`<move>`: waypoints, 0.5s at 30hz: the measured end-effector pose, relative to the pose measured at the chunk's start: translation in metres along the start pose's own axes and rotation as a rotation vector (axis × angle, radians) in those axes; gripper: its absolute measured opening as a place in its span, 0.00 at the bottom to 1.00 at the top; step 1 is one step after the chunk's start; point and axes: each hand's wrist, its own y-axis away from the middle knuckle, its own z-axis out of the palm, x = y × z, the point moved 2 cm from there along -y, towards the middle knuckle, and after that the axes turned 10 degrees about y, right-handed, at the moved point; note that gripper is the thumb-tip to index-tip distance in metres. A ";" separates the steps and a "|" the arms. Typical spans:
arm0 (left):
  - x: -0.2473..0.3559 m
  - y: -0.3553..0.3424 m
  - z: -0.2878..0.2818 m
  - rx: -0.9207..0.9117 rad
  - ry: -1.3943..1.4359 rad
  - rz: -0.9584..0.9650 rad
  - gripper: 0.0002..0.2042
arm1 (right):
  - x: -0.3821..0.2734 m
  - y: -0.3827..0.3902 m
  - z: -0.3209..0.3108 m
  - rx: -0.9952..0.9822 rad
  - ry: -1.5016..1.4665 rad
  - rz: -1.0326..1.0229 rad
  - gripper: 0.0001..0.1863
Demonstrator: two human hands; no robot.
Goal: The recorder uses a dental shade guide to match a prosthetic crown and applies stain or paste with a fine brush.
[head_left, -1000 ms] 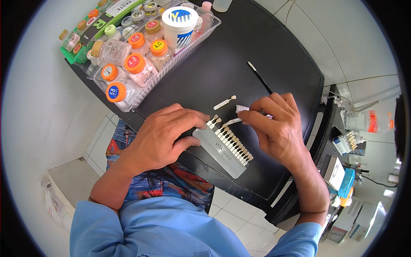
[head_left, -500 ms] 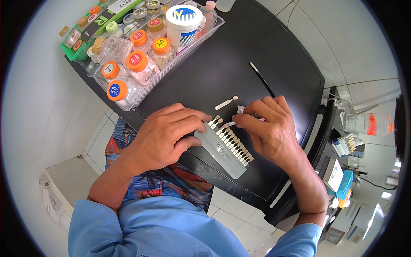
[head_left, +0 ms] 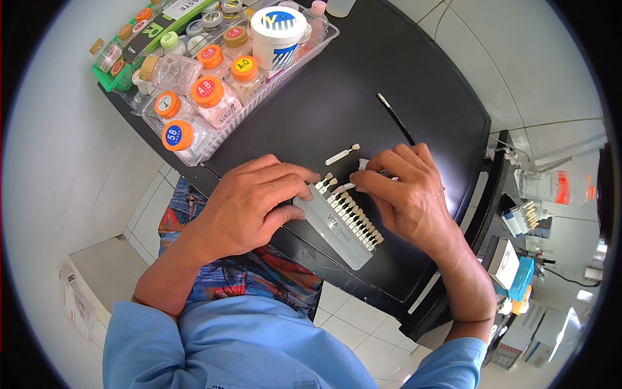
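Observation:
A grey dental shade guide (head_left: 337,235) lies slanted on the black table, a row of tooth-coloured tabs (head_left: 353,217) along its far right side. My left hand (head_left: 256,201) grips its upper left end between thumb and fingers. Over the tabs, my right hand (head_left: 411,198) is closed in a pinch on a small white shade tab (head_left: 346,187), most of it covered by the fingers. Beside the right fingertips shows a small white ridged piece (head_left: 363,165), partly hidden. A loose shade tab (head_left: 341,155) lies just beyond the guide.
A clear plastic basket (head_left: 259,97) at the far left holds several orange-lidded jars and a white tub (head_left: 278,35). A slim black stick with a pale tip (head_left: 395,118) lies beyond my right hand. On a side bench at right are boxes (head_left: 505,262) and another tab set (head_left: 523,219).
The right hand and the tab in it have shifted very slightly. My left hand keeps its hold on the shade guide.

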 end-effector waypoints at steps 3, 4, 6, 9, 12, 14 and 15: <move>0.000 0.000 0.000 0.000 0.000 0.006 0.12 | 0.001 0.000 0.000 0.004 -0.021 -0.016 0.12; 0.000 0.000 0.001 0.000 -0.002 0.007 0.12 | 0.001 0.000 0.000 0.021 -0.033 -0.028 0.13; -0.001 0.000 0.001 0.003 0.002 0.006 0.11 | 0.001 -0.001 0.000 0.021 -0.034 -0.029 0.13; -0.001 0.000 0.001 0.005 0.000 0.007 0.11 | 0.001 -0.001 -0.001 0.023 -0.035 -0.028 0.12; 0.000 0.000 0.000 0.005 -0.004 0.006 0.11 | 0.001 -0.002 -0.001 0.020 -0.030 -0.028 0.12; 0.000 -0.001 0.000 0.006 0.000 0.000 0.11 | 0.002 -0.002 0.000 0.014 -0.027 -0.028 0.11; 0.000 -0.001 0.000 0.006 -0.001 0.000 0.11 | 0.002 -0.002 0.000 0.020 -0.028 -0.025 0.11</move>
